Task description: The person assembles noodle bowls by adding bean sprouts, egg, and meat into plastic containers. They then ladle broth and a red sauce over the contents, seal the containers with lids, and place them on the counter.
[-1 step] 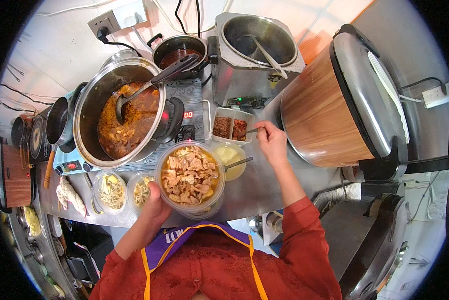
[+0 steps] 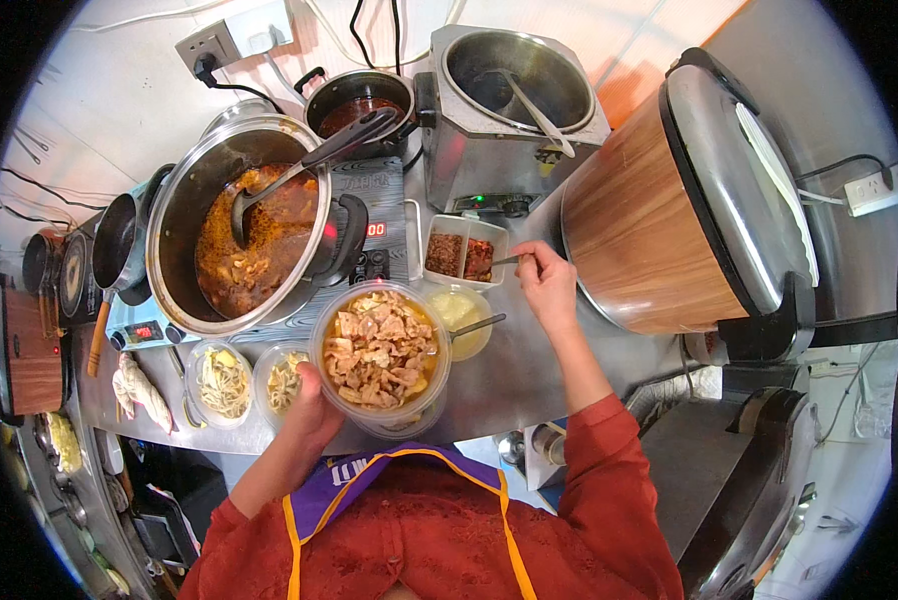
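Observation:
My left hand (image 2: 314,412) grips the near left side of a clear round plastic tub (image 2: 319,340), thumb at its rim. Pale cooked meat slices (image 2: 384,350) in yellowish broth fill the tub. Out to the right, my right hand (image 2: 547,285) pinches the thin handle of a small spoon (image 2: 506,261); its bowl is sunk in red chilli and hidden. That chilli (image 2: 478,262) sits in the right compartment of a white divided container (image 2: 464,225), with brown crumbs (image 2: 444,256) in the left one. Beside the tub stands a pale yellow paste bowl (image 2: 459,312) with a spoon.
A large steel pot (image 2: 159,240) of red-brown stew holds a ladle (image 2: 319,155). Behind it is a smaller pot (image 2: 314,105). A steel cooker (image 2: 489,160) and wood-patterned barrel (image 2: 649,220) stand at the right. Noodle tubs (image 2: 224,385) and a cloth (image 2: 141,392) lie left.

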A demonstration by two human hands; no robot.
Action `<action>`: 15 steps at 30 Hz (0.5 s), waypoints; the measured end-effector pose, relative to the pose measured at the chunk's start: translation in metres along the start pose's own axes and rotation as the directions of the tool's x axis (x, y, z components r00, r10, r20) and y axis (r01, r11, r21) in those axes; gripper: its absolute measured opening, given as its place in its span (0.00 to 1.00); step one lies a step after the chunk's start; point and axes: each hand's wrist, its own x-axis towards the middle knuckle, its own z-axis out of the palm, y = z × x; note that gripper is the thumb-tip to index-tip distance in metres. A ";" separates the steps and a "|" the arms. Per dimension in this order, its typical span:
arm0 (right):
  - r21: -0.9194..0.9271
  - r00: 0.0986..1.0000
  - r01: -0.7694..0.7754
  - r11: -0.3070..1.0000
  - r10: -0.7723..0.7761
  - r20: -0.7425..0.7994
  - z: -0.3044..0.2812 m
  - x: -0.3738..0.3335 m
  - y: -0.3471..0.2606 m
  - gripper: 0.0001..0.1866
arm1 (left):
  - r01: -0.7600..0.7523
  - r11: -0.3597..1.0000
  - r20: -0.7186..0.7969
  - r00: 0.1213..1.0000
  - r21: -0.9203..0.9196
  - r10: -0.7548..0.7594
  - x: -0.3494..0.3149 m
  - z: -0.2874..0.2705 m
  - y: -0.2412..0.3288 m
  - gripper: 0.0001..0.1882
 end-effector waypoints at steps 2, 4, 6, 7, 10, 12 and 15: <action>0.095 0.999 -0.037 0.995 0.040 -0.029 -0.003 -0.001 0.006 0.08 | 0.001 1.000 -0.010 1.000 -0.006 -0.001 0.003 0.000 -0.002 0.59; 0.202 0.995 -0.074 0.977 0.086 -0.054 -0.007 -0.002 0.010 0.08 | -0.017 0.999 0.018 1.000 -0.029 0.018 0.007 0.000 -0.004 0.58; 0.326 0.988 -0.109 0.939 0.138 -0.066 -0.013 -0.003 0.011 0.09 | 0.009 1.000 -0.037 0.999 -0.001 -0.009 0.011 0.000 -0.005 0.58; 0.378 0.983 -0.148 0.914 0.180 -0.048 -0.017 -0.003 0.010 0.08 | 0.015 1.000 -0.042 0.999 -0.003 -0.015 0.013 0.000 -0.005 0.58; 0.479 0.964 -0.216 0.850 0.264 -0.033 -0.033 -0.008 -0.003 0.08 | -0.024 0.997 0.067 0.998 0.075 0.019 0.020 0.003 -0.005 0.55; 0.535 0.971 -0.192 0.823 0.239 -0.019 -0.046 -0.014 -0.019 0.08 | -0.003 0.998 0.078 0.997 0.060 -0.002 0.024 0.006 -0.006 0.56; 0.605 0.982 -0.166 0.779 0.186 0.030 -0.059 -0.029 -0.052 0.08 | -0.023 0.999 0.139 0.990 0.044 0.017 0.033 0.012 -0.006 0.56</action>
